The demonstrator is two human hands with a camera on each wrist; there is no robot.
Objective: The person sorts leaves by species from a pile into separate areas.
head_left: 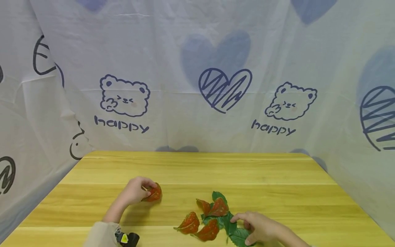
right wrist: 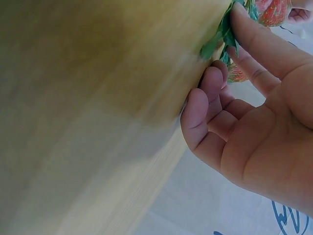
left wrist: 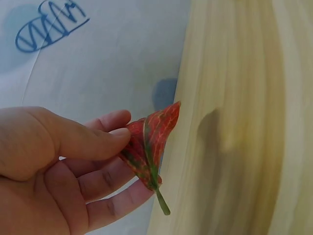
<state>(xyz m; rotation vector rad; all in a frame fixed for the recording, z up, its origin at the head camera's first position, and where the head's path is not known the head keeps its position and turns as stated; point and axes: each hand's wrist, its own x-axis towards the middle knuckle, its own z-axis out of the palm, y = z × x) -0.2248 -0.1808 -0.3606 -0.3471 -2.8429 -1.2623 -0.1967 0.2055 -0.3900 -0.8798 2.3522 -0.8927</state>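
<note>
My left hand (head_left: 139,190) pinches a red leaf (head_left: 155,192) between thumb and fingers, over the left part of the table. In the left wrist view this leaf (left wrist: 149,144) shows yellowish veins and a short green stem. My right hand (head_left: 262,226) is at the right side of a loose leaf pile, its index finger and thumb spread apart at the green leaves (head_left: 229,224). Several red leaves (head_left: 210,230) lie on and beside the green ones. The right wrist view shows the right hand (right wrist: 264,117) with its other fingers bent low by the tabletop, and a green leaf (right wrist: 226,29) at the fingertips.
The wooden table (head_left: 197,171) has a light, yellowish grain. A pale curtain (head_left: 172,113) with hearts and bear drawings hangs behind it and on both sides. A dark strap device (head_left: 128,239) sits on the left wrist.
</note>
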